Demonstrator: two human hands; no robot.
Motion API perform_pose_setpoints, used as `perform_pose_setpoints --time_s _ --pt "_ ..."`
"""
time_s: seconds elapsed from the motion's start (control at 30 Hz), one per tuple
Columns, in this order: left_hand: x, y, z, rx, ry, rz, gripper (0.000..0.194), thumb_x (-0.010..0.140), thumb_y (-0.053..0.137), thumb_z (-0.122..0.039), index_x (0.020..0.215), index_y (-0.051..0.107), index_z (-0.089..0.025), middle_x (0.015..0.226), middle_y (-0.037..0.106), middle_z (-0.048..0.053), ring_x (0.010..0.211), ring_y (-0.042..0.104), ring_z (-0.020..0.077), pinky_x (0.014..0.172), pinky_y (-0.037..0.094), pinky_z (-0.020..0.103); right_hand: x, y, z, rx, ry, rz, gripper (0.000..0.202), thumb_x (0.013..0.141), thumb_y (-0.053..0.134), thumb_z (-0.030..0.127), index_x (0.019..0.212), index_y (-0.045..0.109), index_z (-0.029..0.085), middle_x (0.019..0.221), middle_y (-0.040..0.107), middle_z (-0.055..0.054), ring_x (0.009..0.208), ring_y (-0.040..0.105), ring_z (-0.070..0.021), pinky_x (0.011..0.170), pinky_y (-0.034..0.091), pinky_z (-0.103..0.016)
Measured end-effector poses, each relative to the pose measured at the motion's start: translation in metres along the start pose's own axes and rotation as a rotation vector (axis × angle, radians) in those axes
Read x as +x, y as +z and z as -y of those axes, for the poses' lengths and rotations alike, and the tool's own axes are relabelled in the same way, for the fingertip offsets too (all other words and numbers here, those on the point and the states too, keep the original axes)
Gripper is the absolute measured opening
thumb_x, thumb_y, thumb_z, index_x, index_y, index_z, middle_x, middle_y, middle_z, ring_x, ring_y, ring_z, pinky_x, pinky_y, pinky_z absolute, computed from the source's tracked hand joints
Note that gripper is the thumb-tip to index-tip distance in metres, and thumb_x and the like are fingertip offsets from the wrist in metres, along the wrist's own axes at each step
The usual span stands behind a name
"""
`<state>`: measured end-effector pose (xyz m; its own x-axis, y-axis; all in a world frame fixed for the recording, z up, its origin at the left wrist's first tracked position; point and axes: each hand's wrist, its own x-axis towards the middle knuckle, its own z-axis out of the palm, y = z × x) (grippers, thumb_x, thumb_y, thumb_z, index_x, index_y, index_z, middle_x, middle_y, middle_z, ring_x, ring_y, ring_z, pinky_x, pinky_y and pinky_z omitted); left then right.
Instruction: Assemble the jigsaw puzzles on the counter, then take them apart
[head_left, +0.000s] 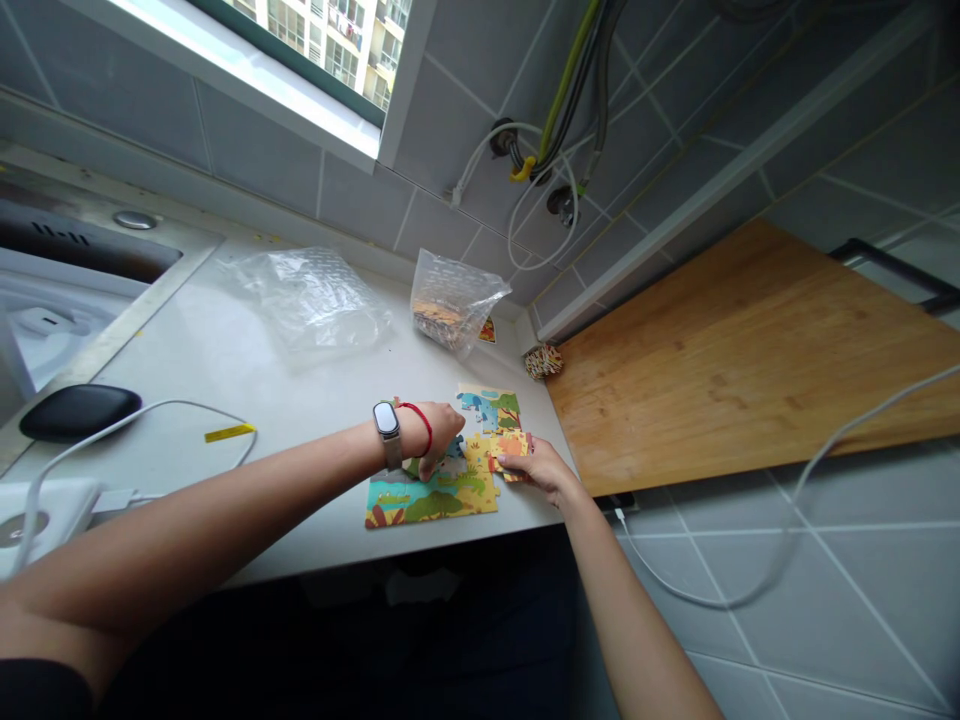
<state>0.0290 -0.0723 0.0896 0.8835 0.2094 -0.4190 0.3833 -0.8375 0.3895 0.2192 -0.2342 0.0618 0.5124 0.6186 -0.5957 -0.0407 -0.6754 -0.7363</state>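
A partly joined jigsaw puzzle (442,500) lies on the white counter, with a crocodile, trees and yellow ground printed on it. Above its main part is another joined section (495,405) in blue, green and yellow. My left hand (439,430) reaches over the puzzle, thumb and fingers apart, the thumb low on the pieces; it covers some of the middle. On my left wrist are a smart band and a red cord. At the puzzle's right edge, my right hand (546,470) grips a few loose puzzle pieces (511,452) between thumb and fingers.
A clear bag of pieces (446,310) stands behind the puzzle, beside crumpled bubble wrap (322,300). A patterned bundle (543,361) sits by the wooden board (750,350) at right. Farther left are a black case (80,412), a white cable (180,403) and a sink (97,240).
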Motion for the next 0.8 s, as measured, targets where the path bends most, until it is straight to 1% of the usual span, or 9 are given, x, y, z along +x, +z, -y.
perform_pose_setpoints --time_s 0.1,0.2,0.3,0.4,0.47,0.6,0.7,0.8 --pt "-0.001 -0.001 0.002 0.007 0.025 0.000 0.074 0.045 0.101 -0.026 0.112 0.072 -0.019 0.106 0.078 0.010 0.099 0.073 0.0311 0.085 0.061 0.038 -0.002 -0.001 0.001 -0.018 -0.008 0.004 0.037 0.060 0.092 0.014 0.093 0.075 0.017 0.097 0.082 -0.007 0.085 0.079 -0.0232 0.071 0.066 -0.028" --pt "-0.004 -0.007 0.001 0.021 0.060 0.019 0.066 0.051 0.098 -0.024 0.113 0.073 -0.018 0.109 0.078 0.011 0.099 0.074 0.0288 0.086 0.060 0.033 -0.006 -0.008 0.004 -0.039 -0.001 0.001 0.037 0.063 0.093 0.019 0.097 0.077 0.016 0.101 0.082 -0.008 0.088 0.079 -0.0229 0.072 0.066 -0.028" --pt "-0.007 -0.012 0.001 0.014 0.062 0.016 0.070 0.056 0.096 -0.021 0.120 0.071 -0.020 0.116 0.077 0.010 0.103 0.074 0.0275 0.087 0.059 0.030 -0.010 -0.018 0.006 -0.015 0.017 0.031 0.037 0.069 0.092 0.027 0.101 0.077 0.017 0.107 0.081 -0.009 0.093 0.078 -0.0222 0.072 0.066 -0.028" --pt "-0.007 -0.013 0.001 -0.005 0.064 0.022 0.071 0.056 0.096 -0.021 0.122 0.070 -0.018 0.121 0.076 0.013 0.107 0.073 0.0293 0.089 0.058 0.031 -0.011 -0.024 0.005 0.073 -0.019 0.050 0.039 0.069 0.092 0.033 0.101 0.076 0.017 0.109 0.080 -0.009 0.095 0.077 -0.0229 0.075 0.066 -0.031" --pt "-0.005 -0.012 0.003 -0.014 0.068 0.025 0.071 0.056 0.097 -0.021 0.122 0.071 -0.017 0.122 0.076 0.014 0.109 0.073 0.0302 0.089 0.058 0.032 -0.011 -0.025 0.003 0.136 -0.052 0.061 0.042 0.067 0.094 0.034 0.100 0.076 0.016 0.109 0.080 -0.010 0.095 0.077 -0.0230 0.078 0.066 -0.032" --pt "-0.001 -0.008 0.006 -0.020 0.053 0.045 0.075 0.056 0.097 -0.023 0.125 0.069 -0.020 0.124 0.075 0.012 0.109 0.072 0.0288 0.087 0.058 0.030 -0.011 -0.024 0.000 0.210 -0.093 0.083 0.041 0.068 0.094 0.036 0.098 0.074 0.016 0.107 0.079 -0.009 0.095 0.076 -0.0211 0.080 0.065 -0.031" --pt "0.001 -0.006 0.008 -0.027 0.055 0.053 0.079 0.055 0.097 -0.025 0.129 0.067 -0.019 0.124 0.074 0.013 0.107 0.073 0.0294 0.086 0.059 0.030 -0.011 -0.023 -0.001 0.208 -0.063 0.066 0.037 0.070 0.093 0.036 0.096 0.073 0.018 0.105 0.079 -0.007 0.093 0.075 -0.0198 0.077 0.065 -0.030" --pt "0.001 -0.007 0.009 -0.031 0.069 0.041 0.080 0.056 0.096 -0.024 0.130 0.068 -0.018 0.125 0.074 0.014 0.107 0.073 0.0300 0.089 0.058 0.032 -0.010 -0.015 -0.001 0.161 -0.018 0.081 0.042 0.068 0.093 0.037 0.101 0.075 0.018 0.108 0.080 -0.008 0.094 0.076 -0.0209 0.075 0.065 -0.029"
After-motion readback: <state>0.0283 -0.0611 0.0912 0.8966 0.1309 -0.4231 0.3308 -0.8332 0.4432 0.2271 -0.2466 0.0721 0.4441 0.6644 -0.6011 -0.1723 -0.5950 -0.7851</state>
